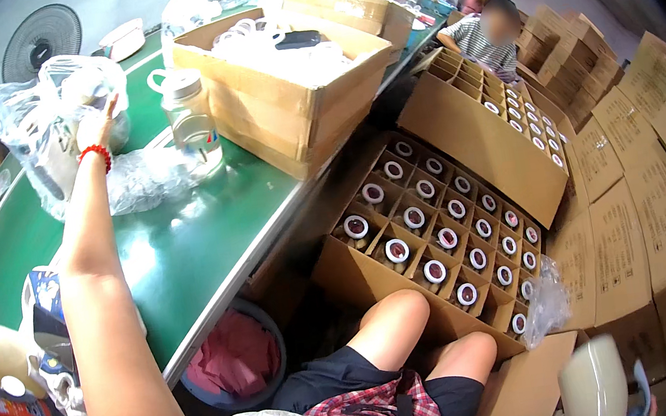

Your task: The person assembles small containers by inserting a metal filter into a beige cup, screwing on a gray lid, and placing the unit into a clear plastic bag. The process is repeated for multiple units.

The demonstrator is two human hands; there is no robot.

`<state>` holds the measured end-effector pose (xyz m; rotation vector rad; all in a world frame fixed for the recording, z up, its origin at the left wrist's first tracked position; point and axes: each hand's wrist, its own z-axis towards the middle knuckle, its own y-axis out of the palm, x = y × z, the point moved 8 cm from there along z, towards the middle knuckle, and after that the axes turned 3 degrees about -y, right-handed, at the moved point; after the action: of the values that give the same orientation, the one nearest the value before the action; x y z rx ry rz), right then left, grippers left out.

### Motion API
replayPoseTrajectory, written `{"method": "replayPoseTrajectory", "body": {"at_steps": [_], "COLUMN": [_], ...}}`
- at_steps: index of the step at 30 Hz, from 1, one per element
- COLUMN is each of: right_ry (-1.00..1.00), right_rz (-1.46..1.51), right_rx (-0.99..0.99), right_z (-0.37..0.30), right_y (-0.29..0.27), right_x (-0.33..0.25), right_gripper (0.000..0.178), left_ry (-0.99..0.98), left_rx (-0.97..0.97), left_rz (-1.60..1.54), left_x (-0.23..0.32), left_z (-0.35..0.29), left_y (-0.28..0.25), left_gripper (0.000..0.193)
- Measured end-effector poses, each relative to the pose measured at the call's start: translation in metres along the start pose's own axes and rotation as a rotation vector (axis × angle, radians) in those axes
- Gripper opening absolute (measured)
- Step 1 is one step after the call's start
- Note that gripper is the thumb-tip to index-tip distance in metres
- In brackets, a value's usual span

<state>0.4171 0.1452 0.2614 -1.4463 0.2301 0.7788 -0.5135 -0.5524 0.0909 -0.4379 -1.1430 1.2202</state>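
Observation:
At the far left of the green table, my left hand (95, 126) reaches to a clear plastic bag (46, 140) with pale rounded items inside. A red beaded bracelet circles that wrist. One finger points up against the bag; the others are partly hidden, curled at its side. At the lower right edge, a cream mug (596, 384) with a blue-grey handle hangs tilted. Only a sliver of my right hand (652, 408) shows at its handle, gripping it. By my left forearm stands a similar cream and blue mug (3, 356).
A divided carton (359, 276) of jars with white-rimmed tops stands before my knees, another (467, 140) beyond it. A clear bottle (192, 125) and open cardboard box (270, 115) are on the table. Stacked cartons (619, 238) line the right. A co-worker (488, 40) sits farther back.

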Motion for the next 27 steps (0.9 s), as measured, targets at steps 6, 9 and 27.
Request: {"method": "replayPoseTrajectory", "body": {"at_steps": [6, 9, 27], "right_ry": [-0.411, -0.469, -0.385], "right_rz": [0.388, 0.498, 0.385], "right_rx": [-0.072, -0.207, -0.71], "right_z": [0.035, 0.016, -0.021], "right_y": [0.184, 0.242, 0.403], "right_x": [-0.072, -0.099, -0.157], "right_gripper": [0.039, 0.039, 0.039], "left_ry": [-0.026, 0.189, -0.035], "left_rx": [0.127, -0.168, -0.309], "left_rz": [0.015, -0.067, 0.015], "left_x": [-0.022, 0.019, -0.003], "left_z": [-0.007, -0.022, -0.036], "left_y": [-0.05, -0.05, 0.117], "left_gripper": [0.087, 0.058, 0.051]}}
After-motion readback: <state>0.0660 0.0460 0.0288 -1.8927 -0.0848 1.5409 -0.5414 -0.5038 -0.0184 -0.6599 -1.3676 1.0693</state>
